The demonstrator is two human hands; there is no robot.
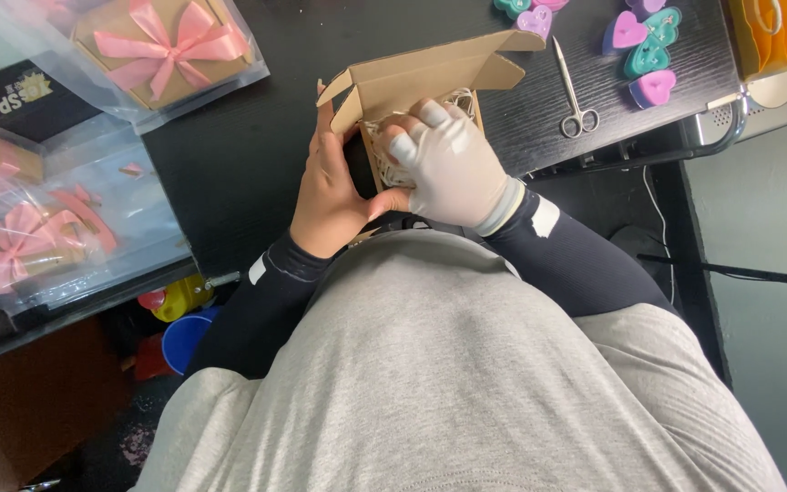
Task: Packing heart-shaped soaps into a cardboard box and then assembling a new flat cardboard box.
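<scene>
Hands were seen close together at a small cardboard box, which stood open at the near edge of the black bench, just in front of the body. The left hand, bare, was laid flat against the left wall of the box, fingers stretched upward, probably so that the box was steadied and kept from sliding. The right hand, covered by a pale glove with some fingertips left free, was curled over the open top and pressed down into the shredded paper filling. Whether something was held inside its fingers could not be told, because the palm was turned away. A dark object seemed to be lodged between the two hands, but its kind was not clear. The lid flaps were kept folded back and outward, so the inside stayed reachable.

Farther out, a pair of scissors was laid on the bench to the right, apart from the box. Heart-shaped coloured pieces were grouped beyond them, some cut off by the upper edge. On the left, finished boxes with pink ribbon bows were packed in clear bags; the glare on the plastic made the lower ones hard to read.
</scene>
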